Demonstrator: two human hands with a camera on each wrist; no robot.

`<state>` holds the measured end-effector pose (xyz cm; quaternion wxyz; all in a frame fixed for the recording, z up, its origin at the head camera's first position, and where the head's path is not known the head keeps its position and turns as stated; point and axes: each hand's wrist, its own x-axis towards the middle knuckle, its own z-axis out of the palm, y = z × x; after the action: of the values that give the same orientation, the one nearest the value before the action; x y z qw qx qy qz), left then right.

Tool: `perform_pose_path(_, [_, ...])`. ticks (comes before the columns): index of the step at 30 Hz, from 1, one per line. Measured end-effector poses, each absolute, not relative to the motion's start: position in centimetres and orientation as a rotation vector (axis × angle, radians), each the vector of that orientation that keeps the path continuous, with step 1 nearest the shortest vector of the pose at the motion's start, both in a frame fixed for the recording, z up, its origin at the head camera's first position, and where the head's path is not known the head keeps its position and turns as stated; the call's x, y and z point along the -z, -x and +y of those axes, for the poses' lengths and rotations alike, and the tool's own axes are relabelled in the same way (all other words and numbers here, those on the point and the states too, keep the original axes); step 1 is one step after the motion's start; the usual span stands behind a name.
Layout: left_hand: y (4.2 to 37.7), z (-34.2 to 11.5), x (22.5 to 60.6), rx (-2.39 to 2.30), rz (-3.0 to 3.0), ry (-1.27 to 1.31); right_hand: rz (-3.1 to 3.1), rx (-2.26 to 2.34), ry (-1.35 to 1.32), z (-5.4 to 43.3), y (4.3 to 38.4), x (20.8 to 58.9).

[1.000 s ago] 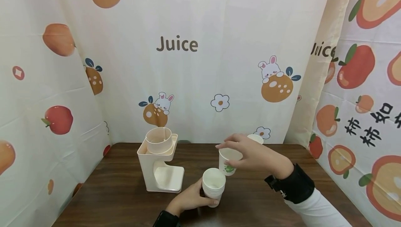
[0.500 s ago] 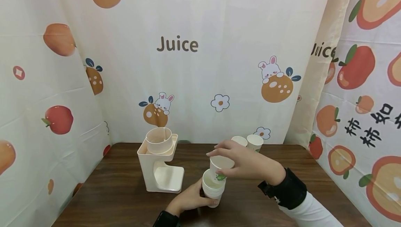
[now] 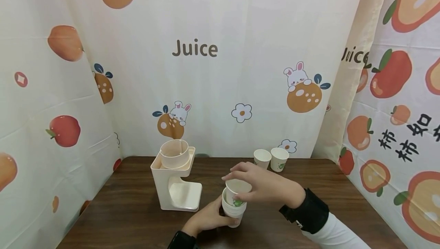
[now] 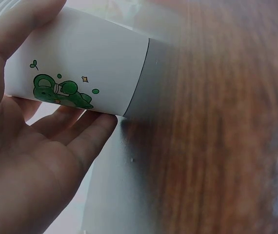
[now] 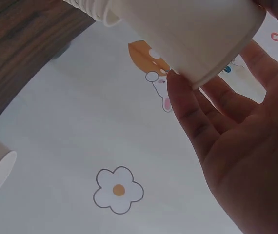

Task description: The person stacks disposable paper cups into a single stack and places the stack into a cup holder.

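White stacked cups (image 3: 235,212) are standing on the worktop (image 3: 137,203); our left hand (image 3: 207,217) is gripping them, and our right hand (image 3: 258,184), fingers curved wide, is holding another cup (image 5: 192,34) partly inside them

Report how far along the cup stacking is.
Done: a nested cup stack, gripped by the left hand. In hand: the right hand holds another cup, its base apparently partway into the stack. Remaining, probably: two loose cups standing farther back.
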<state>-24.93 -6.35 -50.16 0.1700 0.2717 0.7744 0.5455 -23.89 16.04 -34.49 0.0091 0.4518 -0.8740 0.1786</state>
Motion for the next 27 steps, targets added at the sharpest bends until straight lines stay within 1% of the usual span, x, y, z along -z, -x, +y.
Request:
perform_pose_path(11, [24.7, -6.4, 50.2, -1.540, 2.220, -0.746, -2.786, -0.626, -1.410, 15.7, 24.5, 36.9])
perform_pose_path(16, [24.7, -6.5, 50.2, -1.534, 2.209, -0.736, -2.749, -0.626, -1.458, 15.7, 24.7, 37.7])
perform_pose_path(27, [24.7, -6.5, 50.1, -1.525, 2.234, -0.764, -2.669, -0.565, -1.530, 15.6, 24.9, 38.7])
